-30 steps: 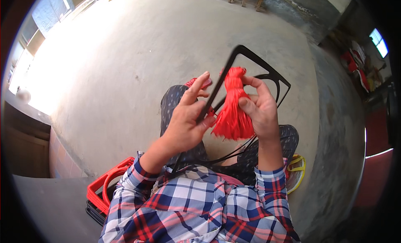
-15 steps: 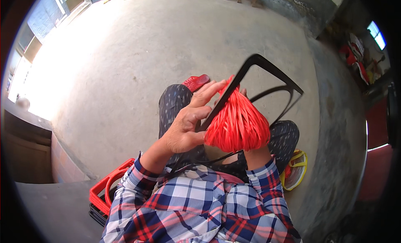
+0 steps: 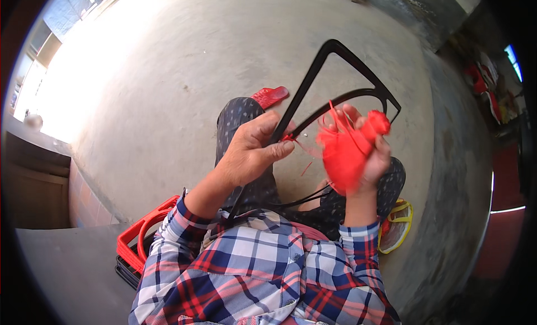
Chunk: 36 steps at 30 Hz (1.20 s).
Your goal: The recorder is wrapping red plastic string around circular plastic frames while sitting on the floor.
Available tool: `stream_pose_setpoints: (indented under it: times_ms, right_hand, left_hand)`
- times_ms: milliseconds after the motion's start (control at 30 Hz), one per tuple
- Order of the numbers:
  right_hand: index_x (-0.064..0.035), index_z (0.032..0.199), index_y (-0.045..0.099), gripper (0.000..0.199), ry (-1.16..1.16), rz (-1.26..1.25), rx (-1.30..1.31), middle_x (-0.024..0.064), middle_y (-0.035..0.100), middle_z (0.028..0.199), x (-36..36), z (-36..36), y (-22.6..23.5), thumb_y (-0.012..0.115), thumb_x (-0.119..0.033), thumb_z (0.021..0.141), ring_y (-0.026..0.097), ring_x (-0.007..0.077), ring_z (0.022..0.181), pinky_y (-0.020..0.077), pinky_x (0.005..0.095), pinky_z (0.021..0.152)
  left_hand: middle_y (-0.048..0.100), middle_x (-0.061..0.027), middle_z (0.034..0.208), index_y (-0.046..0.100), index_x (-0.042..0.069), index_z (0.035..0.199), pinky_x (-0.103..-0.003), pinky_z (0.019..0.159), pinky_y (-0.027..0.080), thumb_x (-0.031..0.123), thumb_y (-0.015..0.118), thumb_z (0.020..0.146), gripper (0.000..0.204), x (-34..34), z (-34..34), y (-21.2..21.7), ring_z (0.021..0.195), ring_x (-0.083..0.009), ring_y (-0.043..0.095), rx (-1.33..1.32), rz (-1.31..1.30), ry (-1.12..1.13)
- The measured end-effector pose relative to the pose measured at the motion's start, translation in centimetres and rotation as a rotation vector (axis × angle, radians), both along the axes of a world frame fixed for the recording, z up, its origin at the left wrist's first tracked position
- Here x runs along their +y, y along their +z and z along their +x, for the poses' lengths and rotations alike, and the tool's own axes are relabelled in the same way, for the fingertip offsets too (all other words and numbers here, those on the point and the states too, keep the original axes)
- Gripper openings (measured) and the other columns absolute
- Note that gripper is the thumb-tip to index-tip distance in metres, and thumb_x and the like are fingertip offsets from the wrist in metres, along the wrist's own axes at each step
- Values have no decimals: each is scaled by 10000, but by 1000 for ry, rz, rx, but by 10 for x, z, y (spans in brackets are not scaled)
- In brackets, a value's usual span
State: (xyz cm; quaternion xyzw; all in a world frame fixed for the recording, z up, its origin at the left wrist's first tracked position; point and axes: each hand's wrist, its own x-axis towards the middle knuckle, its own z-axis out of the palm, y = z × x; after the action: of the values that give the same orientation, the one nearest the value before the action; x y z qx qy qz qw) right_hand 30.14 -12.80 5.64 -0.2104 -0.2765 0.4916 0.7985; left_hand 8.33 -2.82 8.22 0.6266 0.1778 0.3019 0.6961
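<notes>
**Both hands busy with a black frame and a red bundle**

The left hand (image 3: 254, 152) is closed around a bar of the black frame (image 3: 358, 57), thumb along one side and fingers curled over the other, gripping it about midway up. The frame is a thin angular loop that rises away from the lap and bends to a corner at the top; a second bar curves across to the right behind the other hand.

The right hand (image 3: 369, 152) is clamped on a red bundle (image 3: 344, 154) of what looks like cord or strip, though motion blur makes the material hard to tell. The fingers wrap it from behind, and a knot-like end sticks out above them. A few loose red strands (image 3: 305, 149) run from the bundle toward the frame, just beside the left thumb. Bundle and frame are held above the knees, close together.

The person sits, in a plaid shirt (image 3: 263, 274) and dark dotted trousers (image 3: 240, 115). A red sandal (image 3: 270, 96) shows past the left knee. The floor (image 3: 168, 73) is bare grey concrete, bright with sun at the upper left. A red crate (image 3: 140, 241) stands by the left elbow, and a yellow-rimmed thing (image 3: 397, 227) lies by the right one.
</notes>
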Motion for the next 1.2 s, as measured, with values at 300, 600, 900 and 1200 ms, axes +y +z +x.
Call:
stream_pose_setpoints:
  times_ms: [300,600,900,1200]
  right_hand:
    - [-57,1072,459,429,503,285,-345,149,672,732,-42,-30,32,613,-428,922,658,313,682,444,463,891]
    - [-104,1078,431,471,281,291,-218,69,629,720,-61,-5,47,514,-552,954,607,211,619,461,398,795]
    - [-62,1056,475,428,45,86,154,16,498,649,-62,13,20,377,-477,1027,424,146,524,402,331,685]
    - [4,1307,493,462,39,-134,280,172,618,1137,-37,30,-19,490,-177,882,592,336,1039,415,473,1014]
  left_hand:
    - [570,-15,749,595,12,1034,-237,573,470,116,679,895,193,14,-4,-6,632,-88,549,88,-62,55]
    - [590,-55,749,481,72,1079,-236,510,450,80,658,908,245,12,-1,-14,570,-106,548,-67,-73,88]
    - [585,-57,747,470,71,997,-229,479,425,83,653,918,200,10,-8,-20,549,-106,533,-98,-94,137]
    - [585,-12,761,538,49,967,-223,488,403,58,628,923,101,8,-6,-14,558,-53,499,-6,-57,130]
